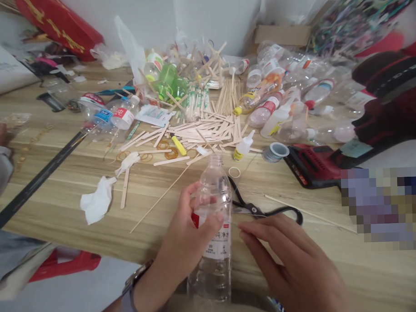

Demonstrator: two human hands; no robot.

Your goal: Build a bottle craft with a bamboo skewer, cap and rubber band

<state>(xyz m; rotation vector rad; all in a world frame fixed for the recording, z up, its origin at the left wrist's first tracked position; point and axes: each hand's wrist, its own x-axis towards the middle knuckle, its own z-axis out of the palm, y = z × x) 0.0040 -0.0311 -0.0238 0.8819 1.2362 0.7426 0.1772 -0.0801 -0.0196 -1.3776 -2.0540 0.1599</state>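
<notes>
Your right hand (293, 257) comes in low from the right, its back turned up and its fingers bent forward toward the clear plastic bottle (216, 240). The tips of its thumb and forefinger nearly meet just beside the label (216, 252); you can't tell from here whether they pinch something thin, and the remaining fingers curl in behind the forefinger.

Your left forearm slants up from the bottom edge, a watch (139, 276) around the wrist. Your left hand (186, 232) grips the bottle from its left side, thumb laid across the front above the label, fingers wrapped around the back and partly visible through the plastic. The bottle is roughly upright, neck uncapped, in front of you at the near side of the table (156, 237).

Black-handled scissors (253, 210) lie just behind the bottle and your right hand, one handle loop close to your knuckles. Farther back lie a glue bottle (242, 149) with a yellow label, a spool (275, 152) and a heap of flat wooden sticks (200, 132). A red and black power tool (317, 163) rests well to the right.
</notes>
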